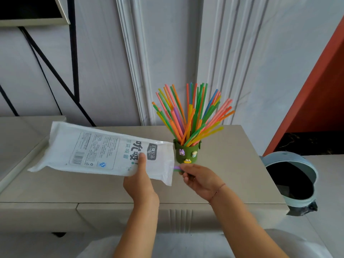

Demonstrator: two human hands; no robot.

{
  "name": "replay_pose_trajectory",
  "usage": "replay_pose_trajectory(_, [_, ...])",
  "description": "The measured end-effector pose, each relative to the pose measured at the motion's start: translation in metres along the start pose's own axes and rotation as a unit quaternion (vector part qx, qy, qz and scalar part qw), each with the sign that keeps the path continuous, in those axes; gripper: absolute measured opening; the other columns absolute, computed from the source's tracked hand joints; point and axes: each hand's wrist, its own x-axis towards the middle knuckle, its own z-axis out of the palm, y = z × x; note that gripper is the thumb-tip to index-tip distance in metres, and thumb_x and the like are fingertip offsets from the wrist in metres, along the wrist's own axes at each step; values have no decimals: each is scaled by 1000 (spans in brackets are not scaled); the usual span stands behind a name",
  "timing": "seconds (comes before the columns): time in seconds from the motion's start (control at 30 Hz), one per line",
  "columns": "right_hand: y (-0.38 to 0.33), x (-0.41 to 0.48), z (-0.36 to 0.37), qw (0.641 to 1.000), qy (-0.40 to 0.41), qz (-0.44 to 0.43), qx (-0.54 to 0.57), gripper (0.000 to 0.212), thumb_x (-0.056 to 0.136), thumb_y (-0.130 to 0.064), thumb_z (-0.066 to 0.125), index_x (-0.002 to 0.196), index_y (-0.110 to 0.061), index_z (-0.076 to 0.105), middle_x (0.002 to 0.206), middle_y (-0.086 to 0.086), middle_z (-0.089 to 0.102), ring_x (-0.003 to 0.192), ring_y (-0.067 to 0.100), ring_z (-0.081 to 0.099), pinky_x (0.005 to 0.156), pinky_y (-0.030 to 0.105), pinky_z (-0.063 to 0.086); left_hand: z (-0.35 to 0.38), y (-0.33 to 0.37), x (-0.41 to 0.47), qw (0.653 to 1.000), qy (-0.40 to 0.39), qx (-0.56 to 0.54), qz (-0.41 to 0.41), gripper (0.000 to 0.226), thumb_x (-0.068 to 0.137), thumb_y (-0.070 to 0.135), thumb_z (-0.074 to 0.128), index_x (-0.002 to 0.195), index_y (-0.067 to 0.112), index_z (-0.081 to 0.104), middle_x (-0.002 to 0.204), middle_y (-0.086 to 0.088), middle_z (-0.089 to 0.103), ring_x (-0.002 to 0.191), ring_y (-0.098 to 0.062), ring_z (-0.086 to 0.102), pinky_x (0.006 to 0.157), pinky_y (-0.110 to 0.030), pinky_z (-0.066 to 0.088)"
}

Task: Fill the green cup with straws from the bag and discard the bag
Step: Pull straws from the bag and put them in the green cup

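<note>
Left hand (140, 180) grips the bag (96, 149); right hand (200, 180) pinches straw ends (176, 168) at its mouth, at 6 o'clock of the green cup (187, 152).

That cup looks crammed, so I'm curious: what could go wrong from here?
The green cup is packed with fanned straws; pushing more in might tip it or knock some out. The right hand pinches only the ends of purple and green straws at the bag mouth, so they could slip.
</note>
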Motion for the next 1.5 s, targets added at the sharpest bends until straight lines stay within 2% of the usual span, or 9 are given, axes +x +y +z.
replay_pose_trajectory(0.13, [-16,-2,-15,996,28,-65,48,9,88,1,56,81,2,62,69,10,54,41,4,53,46,13,49,-3,-1,7,992,27,-47,-115,38,82,27,76,116,18,60,106,5,67,83,-9,65,74,-30,53])
replay_pose_trajectory(0.27, [-27,-6,-24,990,66,-108,66,9,88,0,57,83,2,65,69,7,55,51,6,53,49,13,50,-3,-6,10,985,28,-61,-158,39,84,21,74,120,16,59,120,-1,67,97,-17,66,75,-31,52])
replay_pose_trajectory(0.43, [-22,-8,-17,989,29,-105,104,11,89,-5,57,86,0,67,68,4,57,50,5,54,51,14,51,2,-9,6,983,10,-60,-172,38,84,19,74,119,16,61,118,0,68,99,-16,67,73,-30,52])
replay_pose_trajectory(0.63, [-10,-6,-1,989,-11,-95,110,13,90,-4,55,87,-1,68,73,5,65,59,9,54,55,17,53,7,-10,-4,982,-3,-54,-181,39,83,22,75,119,16,60,113,-1,68,88,-13,67,63,-26,52])
replay_pose_trajectory(0.87, [-33,-8,-30,992,38,-91,77,19,92,-5,53,81,3,67,62,7,57,48,8,54,48,16,50,-1,-1,13,983,28,-74,-167,42,81,22,77,118,16,60,117,-1,69,100,-16,68,67,-27,54])
replay_pose_trajectory(1.1, [-23,-11,-10,992,-7,-116,48,9,89,-5,57,88,0,65,63,4,60,52,7,56,55,17,53,5,-10,6,978,10,-65,-196,33,82,18,76,112,18,61,112,0,68,94,-16,66,78,-30,52])
replay_pose_trajectory(1.33, [-55,-17,-18,964,102,-243,40,7,89,-4,58,89,1,63,71,9,60,50,6,62,56,17,54,-1,-4,16,979,6,-82,-189,34,84,20,73,115,19,58,109,-2,68,100,-19,65,78,-31,55])
replay_pose_trajectory(1.4, [-67,-20,-21,951,128,-281,27,8,89,-5,59,91,2,62,71,9,60,50,6,63,57,16,55,-2,-3,17,978,0,-83,-192,36,84,20,73,117,18,59,106,-2,68,95,-18,66,72,-29,55])
replay_pose_trajectory(1.5, [-82,-23,-24,933,166,-317,-25,6,89,-8,61,86,-3,64,69,8,62,50,7,64,61,17,57,-2,-4,17,977,-6,-82,-196,33,84,21,73,114,19,59,104,-1,68,86,-14,66,74,-30,56])
